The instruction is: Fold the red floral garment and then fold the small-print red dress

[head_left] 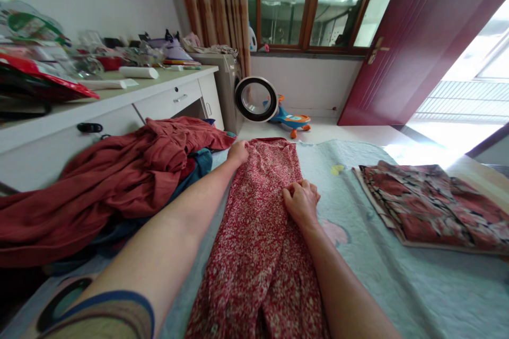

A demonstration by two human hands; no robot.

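The right hand (301, 200) is curled shut, knuckles up, pinching a fold of the red flowered garment (258, 233) near its right edge, about the middle of its length; the left hand (237, 152) lies further out, fingers bent over the far left corner of the same cloth, closed on it as far as the view shows, though the fingertips are hidden behind the hand.

The garment is spread lengthwise between the two forearms on a pale green quilt (417, 286), its far end flat and its near end gathered into loose folds; it looks thin, light and limp, the sort of cloth that sags and slides when lifted by one point, so a grip at two corners or along a hem should hold it best; there is nothing stiff in it to push against.

Just left of the left hand sits a heap of rust-red clothing (119, 180), touching the garment's far corner or nearly so, with a bit of dark blue cloth (201, 161) showing under it; well to the right, apart from both hands, a folded dark patterned cloth (433, 206) lies flat on the quilt.

Beyond the heap stands a white desk (175, 98) cluttered on top; further off are a washing machine (254, 98), a toy car (292, 119) on the floor, and a dark red door (417, 37).
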